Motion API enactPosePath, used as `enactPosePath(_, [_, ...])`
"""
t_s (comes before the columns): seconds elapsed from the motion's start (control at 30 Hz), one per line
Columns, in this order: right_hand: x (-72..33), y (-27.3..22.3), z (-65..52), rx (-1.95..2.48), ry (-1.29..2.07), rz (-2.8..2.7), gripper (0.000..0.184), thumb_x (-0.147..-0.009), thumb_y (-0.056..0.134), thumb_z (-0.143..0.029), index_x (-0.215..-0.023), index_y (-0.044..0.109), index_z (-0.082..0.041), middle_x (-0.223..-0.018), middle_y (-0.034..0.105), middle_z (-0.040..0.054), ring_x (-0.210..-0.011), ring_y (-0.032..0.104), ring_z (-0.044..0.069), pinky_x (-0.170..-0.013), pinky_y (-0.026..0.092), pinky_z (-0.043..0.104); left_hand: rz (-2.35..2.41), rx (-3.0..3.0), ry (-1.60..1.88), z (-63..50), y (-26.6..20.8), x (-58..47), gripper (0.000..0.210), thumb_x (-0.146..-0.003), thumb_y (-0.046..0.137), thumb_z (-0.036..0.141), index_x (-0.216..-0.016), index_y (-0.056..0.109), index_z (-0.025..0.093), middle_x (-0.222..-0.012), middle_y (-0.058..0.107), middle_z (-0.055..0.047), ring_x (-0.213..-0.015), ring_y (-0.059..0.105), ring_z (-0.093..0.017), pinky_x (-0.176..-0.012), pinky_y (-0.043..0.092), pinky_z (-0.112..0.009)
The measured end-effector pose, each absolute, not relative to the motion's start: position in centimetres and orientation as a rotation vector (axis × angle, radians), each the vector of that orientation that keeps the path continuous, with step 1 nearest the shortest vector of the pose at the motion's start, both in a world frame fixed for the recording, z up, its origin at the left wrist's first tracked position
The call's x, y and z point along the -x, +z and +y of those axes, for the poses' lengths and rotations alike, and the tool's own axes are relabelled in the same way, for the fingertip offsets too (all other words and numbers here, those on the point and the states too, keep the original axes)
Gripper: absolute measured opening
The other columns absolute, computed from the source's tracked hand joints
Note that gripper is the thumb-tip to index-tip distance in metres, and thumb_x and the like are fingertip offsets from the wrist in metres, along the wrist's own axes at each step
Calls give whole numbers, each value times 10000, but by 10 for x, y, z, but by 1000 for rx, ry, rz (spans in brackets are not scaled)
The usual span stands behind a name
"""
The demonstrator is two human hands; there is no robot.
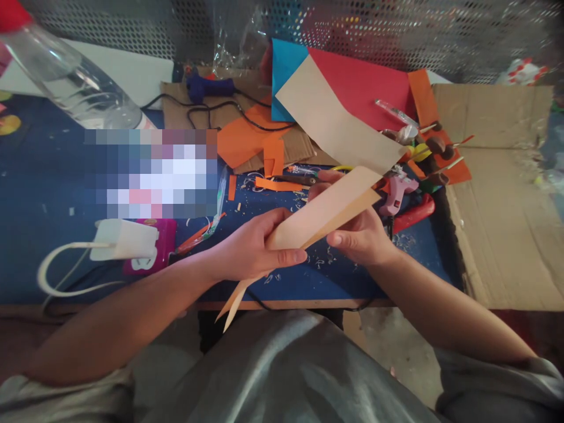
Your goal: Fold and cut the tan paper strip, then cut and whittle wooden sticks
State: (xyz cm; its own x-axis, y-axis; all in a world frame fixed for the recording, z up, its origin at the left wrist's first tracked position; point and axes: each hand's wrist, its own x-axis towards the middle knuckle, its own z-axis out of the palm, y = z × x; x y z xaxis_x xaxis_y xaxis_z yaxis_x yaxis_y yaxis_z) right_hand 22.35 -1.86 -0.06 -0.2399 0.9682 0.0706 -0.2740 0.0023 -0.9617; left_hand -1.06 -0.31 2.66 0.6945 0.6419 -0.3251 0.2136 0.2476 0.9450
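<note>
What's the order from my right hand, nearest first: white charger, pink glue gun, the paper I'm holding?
From the right hand, head view:
1. Held paper, across its fingers.
2. Pink glue gun, ahead and right.
3. White charger, far left.

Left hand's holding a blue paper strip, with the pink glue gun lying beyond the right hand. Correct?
Not quite: the paper strip in the left hand is pale cream, not blue, as the head view shows. The pink glue gun does lie beyond the right hand.
</note>
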Motion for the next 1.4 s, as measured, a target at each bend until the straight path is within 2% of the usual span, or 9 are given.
enactPosePath(0.1, [-222, -1, -19, 885, 1476, -1124, 770, -662, 1037, -503, -1315, 664, -340, -1123, 661, 27, -1010, 666, 231, -879, 611, 366, 879, -1412, 406, -2, 25, 9, 474, -782, 924, 476, -945, 590, 182, -801, 574, 41, -665, 550, -101, -564, 445, -217])
enactPosePath(0.23, [-221, -1, -20, 940, 1521, -1103, 842, -645, 1026, -565, -1358, 650, -319, -1039, 686, 31, -875, 667, 228, -723, 596, 354, 847, -1203, 290, -3, 23, 8, 506, -805, 918, 441, -1114, 608, 188, -825, 644, 42, -602, 656, -130, -554, 549, -261])
enactPosePath(0.33, [-218, 2, -20, 1009, 1548, -1083, 744, -705, 972, -613, -1306, 668, -295, -908, 666, 14, -703, 593, 188, -561, 518, 320, 760, -1109, 237, -4, 23, 9, 495, -836, 913, 421, -1140, 603, 184, -822, 674, 33, -606, 720, -147, -561, 586, -255])
enactPosePath(0.5, [-215, 4, -15, 1082, 1553, -918, 529, -699, 978, -510, -1079, 684, -289, -835, 652, -3, -625, 539, 158, -495, 462, 305, 630, -947, 192, -3, 24, 12, 515, -848, 910, 481, -1100, 575, 181, -843, 755, -21, -595, 743, -161, -547, 600, -251])
enactPosePath(0.8, [-219, -3, -7, 1096, 1434, -947, 405, -791, 903, -532, -994, 660, -279, -773, 606, -22, -566, 515, 134, -475, 416, 298, 617, -964, 120, -3, 20, 11, 393, -946, 825, 465, -1120, 698, 136, -924, 799, -82, -737, 800, -205, -668, 640, -308])
enactPosePath(1.0, [-223, -7, 1, 1081, 1349, -897, 358, -797, 892, -449, -1058, 710, -286, -917, 676, 12, -715, 600, 164, -642, 548, 330, 547, -920, 167, -5, 18, 14, 665, -928, 802, 617, -1381, 659, 152, -1280, 786, -204, -1124, 805, -318, -938, 659, -423])
enactPosePath(1.1, [-235, -6, 11, 1049, 1267, -877, 321, -797, 877, -419, -1051, 728, -289, -987, 704, 26, -825, 660, 186, -749, 592, 346, 529, -982, 183, -4, 18, 16, 722, -936, 750, 692, -1402, 684, 143, -1401, 744, -226, -1268, 746, -345, -1039, 613, -442])
enactPosePath(1.27, [-264, 11, 22, 1068, 1169, -964, 300, -826, 835, -450, -1070, 742, -301, -887, 686, 6, -755, 670, 182, -658, 569, 328, 496, -999, 298, -3, 10, 14, 669, -974, 705, 688, -1402, 708, 173, -1452, 715, -205, -1311, 712, -316, -1089, 579, -417])
enactPosePath(1.4, [-268, 35, 12, 1117, 1247, -1129, 377, -833, 850, -477, -1150, 761, -295, -925, 734, 20, -786, 703, 211, -629, 546, 330, 553, -955, 552, -2, 4, 10, 614, -954, 776, 611, -1416, 679, 219, -1373, 725, -158, -1198, 746, -278, -1046, 607, -411])
